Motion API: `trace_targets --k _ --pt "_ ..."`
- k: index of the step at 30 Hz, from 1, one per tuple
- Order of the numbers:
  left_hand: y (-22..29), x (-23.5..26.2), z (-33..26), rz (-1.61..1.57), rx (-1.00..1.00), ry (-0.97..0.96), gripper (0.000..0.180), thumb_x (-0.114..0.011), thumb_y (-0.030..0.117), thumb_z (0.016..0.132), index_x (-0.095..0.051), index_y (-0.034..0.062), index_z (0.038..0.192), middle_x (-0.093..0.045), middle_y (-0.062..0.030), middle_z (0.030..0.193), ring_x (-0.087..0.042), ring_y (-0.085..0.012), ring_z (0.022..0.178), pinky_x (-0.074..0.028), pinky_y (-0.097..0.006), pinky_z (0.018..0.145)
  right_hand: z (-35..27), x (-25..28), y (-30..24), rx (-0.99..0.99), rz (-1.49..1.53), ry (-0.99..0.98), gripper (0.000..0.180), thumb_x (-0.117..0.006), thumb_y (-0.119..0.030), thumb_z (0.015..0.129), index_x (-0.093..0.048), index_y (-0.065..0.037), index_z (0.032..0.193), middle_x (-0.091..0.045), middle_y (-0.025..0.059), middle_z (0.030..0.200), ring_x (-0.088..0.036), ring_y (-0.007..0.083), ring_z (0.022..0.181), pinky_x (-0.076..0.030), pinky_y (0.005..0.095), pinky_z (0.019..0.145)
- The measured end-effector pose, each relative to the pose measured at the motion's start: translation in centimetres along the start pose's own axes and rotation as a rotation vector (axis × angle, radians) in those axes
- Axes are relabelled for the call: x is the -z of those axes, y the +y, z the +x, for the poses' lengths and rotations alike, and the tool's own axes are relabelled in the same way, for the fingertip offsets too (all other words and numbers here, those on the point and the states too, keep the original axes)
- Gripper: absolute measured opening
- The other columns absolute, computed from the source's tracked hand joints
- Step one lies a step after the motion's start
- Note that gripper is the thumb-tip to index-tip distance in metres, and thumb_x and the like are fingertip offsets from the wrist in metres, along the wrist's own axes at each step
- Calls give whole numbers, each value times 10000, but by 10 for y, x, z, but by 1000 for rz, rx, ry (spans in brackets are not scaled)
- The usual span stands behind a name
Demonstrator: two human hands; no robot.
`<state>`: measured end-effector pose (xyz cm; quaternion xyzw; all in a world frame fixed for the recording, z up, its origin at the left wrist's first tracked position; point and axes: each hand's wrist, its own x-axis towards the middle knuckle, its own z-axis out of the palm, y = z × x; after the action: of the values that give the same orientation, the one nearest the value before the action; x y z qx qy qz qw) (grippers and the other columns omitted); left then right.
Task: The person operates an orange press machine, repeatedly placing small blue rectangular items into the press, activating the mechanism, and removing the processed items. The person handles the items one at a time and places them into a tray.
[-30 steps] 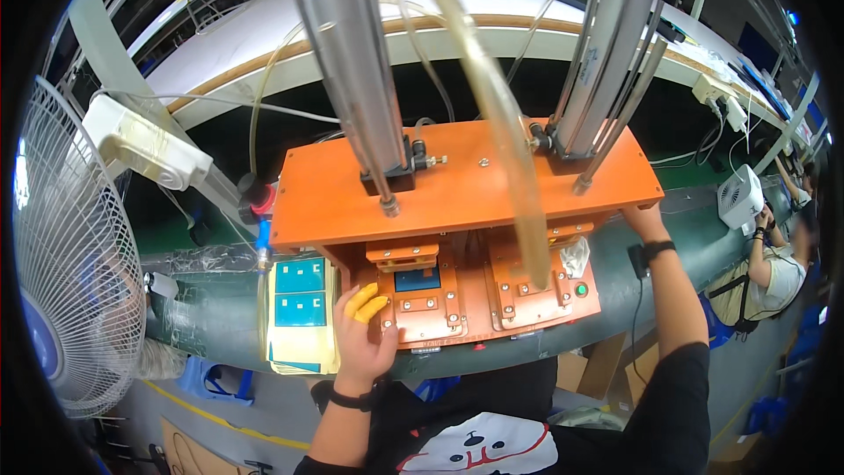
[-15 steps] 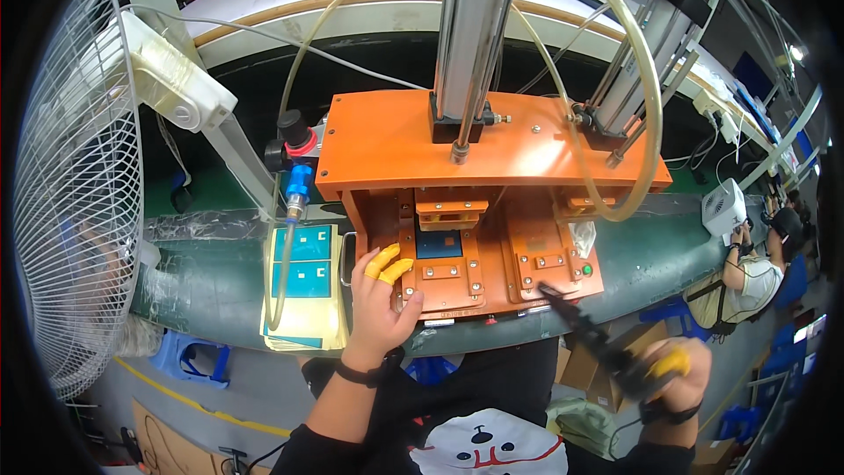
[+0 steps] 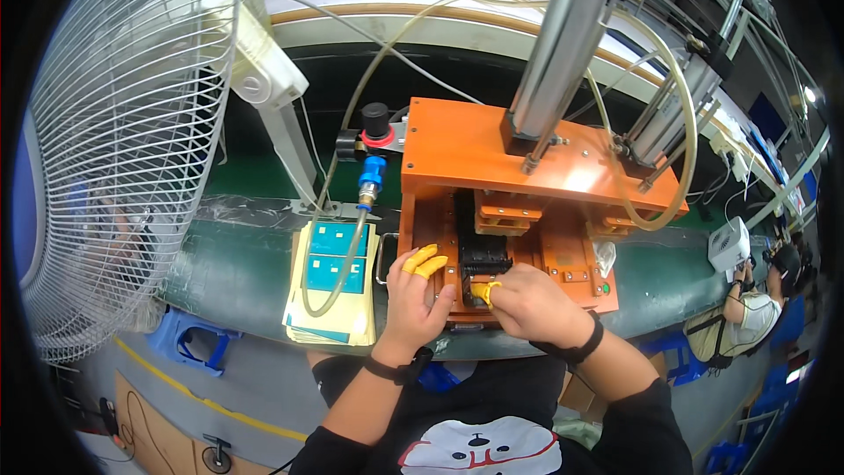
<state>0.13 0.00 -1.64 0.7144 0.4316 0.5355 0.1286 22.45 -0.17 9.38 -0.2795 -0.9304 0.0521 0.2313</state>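
Holding the black tool (image 3: pixel 485 253) at the left station of the orange pneumatic press (image 3: pixel 457 141)

Locate the black tool near the centre of the frame: it lies up and to the left of the right hand (image 3: pixel 530 303), over the left station, below and partly left of the orange press block (image 3: pixel 508 214). Its long axis appears to run up and down the frame; its upper part sits in shadow, so its exact type cannot be told. The right hand is the nearer one, with its fingers clamped on the tool's lower end. The left hand (image 3: pixel 420 306) is apart from the tool, just to its left, with thumb and fingers spread and gripping nothing; whether it touches the press cannot be told.

Count of visible items:
- Two air cylinders (image 3: pixel 556 62), upper right.
- One pressure regulator (image 3: pixel 376 123), left of the press.
- One green push button (image 3: pixel 606 288), at the press's lower right corner.
- Two teal panels (image 3: pixel 327 274), uppermost on one stack of yellow sheets (image 3: pixel 356 327), left of the left hand, on the green worktop (image 3: pixel 237 281).
- Two yellow finger cots (image 3: pixel 421 257) on the left hand; at least one on the right.
- One wire-guard fan (image 3: pixel 132 123), left edge.
- One co-worker (image 3: pixel 752 312), right edge.
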Motion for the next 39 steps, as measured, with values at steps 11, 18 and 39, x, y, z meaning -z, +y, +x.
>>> trace_targets --k 11,18,39 --pt "1 6 -2 -19 -16 -2 421 -706 277 945 -682 25 1281 -627 -181 1395 -502 -430 1334 -379 -519 1161 -1 -19 -11 -250 -137 75 538 -841 -274 793 -648 22 1200 -629 208 1180 -578 419 1178 -471 518 1016" --pt "4 7 2 -39 -27 -7 402 -713 243 942 -681 13 1271 -634 -183 1379 -512 -431 1317 -386 -515 1154 -2 -20 -5 -264 -86 41 572 -851 -310 796 -656 15 1225 -643 203 1168 -584 412 1151 -492 480 981" --pt "-17 78 -33 279 -34 -206 485 -787 155 885 -632 14 1322 -663 -183 1292 -573 -438 1256 -435 -516 1101 -56 -167 -78 28 522 -86 279 -778 -227 900 -681 -38 1081 -641 148 1131 -647 343 974 -529 439 854"
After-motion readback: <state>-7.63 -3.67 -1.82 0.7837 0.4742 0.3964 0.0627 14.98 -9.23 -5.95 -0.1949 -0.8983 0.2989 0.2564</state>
